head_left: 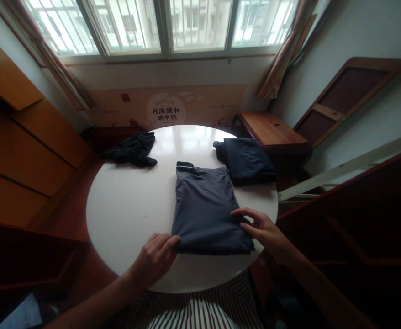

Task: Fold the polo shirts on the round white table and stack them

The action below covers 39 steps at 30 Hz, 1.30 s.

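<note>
Folded grey trousers (207, 205) lie flat on the white round table (128, 201), their waist end toward the window. My left hand (157, 253) is closed at the near left corner, thumb and fingers pinching the cloth. At the right edge of the trousers is my right hand (264, 228); its index finger and thumb are apart and rest on the fabric, while its other fingers are partly hidden. Just beyond, folded dark navy trousers (250, 160) sit at the far right of the table. A crumpled black garment (132, 150) lies at the far left edge.
A low wooden stool or side table (272, 128) stands beyond the table on the right. Orange-brown cabinets (25, 155) line the left wall. A printed cardboard panel (118, 107) leans under the barred window. Dark wooden furniture (368, 219) is close on my right.
</note>
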Tool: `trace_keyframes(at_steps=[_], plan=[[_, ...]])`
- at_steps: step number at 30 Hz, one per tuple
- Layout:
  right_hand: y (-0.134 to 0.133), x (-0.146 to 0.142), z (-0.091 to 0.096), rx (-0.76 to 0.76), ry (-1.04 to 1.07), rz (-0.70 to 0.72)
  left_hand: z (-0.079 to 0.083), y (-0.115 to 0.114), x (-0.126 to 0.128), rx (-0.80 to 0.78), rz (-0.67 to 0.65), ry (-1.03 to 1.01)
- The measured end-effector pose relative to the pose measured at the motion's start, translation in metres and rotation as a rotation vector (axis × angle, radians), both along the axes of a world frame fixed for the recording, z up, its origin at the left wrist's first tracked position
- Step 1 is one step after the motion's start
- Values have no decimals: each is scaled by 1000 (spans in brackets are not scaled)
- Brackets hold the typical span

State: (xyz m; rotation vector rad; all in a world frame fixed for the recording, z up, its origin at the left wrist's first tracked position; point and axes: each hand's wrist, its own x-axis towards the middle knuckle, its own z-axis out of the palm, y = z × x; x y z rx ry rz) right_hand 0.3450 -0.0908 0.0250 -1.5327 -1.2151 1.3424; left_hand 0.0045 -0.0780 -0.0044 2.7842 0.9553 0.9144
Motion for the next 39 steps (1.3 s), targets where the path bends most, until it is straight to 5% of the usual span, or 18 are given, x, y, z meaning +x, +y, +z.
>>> trace_keyframes(at_steps=[3, 6, 12, 16, 22, 24, 27, 30, 39], plan=[[-2, 5, -1, 3, -34, 58, 3, -1, -8, -48, -37, 19], [4, 9, 1, 135, -286, 80, 11, -1, -10, -120, -67, 105], [79, 5, 12, 444, -822, -65, 38, 29, 35, -111, -301, 188], [126, -1, 1, 428, -975, 3, 28, 51, 72, -128, -507, 303], [137, -10, 0, 537, -1152, 22, 13, 48, 77, -246, -559, 355], [139, -25, 9, 653, -1201, 105, 18, 51, 73, -270, -557, 345], [151, -59, 15, 884, -1053, 497, 25, 63, 67, -265, -439, 318], [170, -93, 5, 918, -913, 809, 22, 73, 60, -242, -255, 316], [214, -110, -33, 727, -933, 840, 7, 30, 41, -331, -325, 416]])
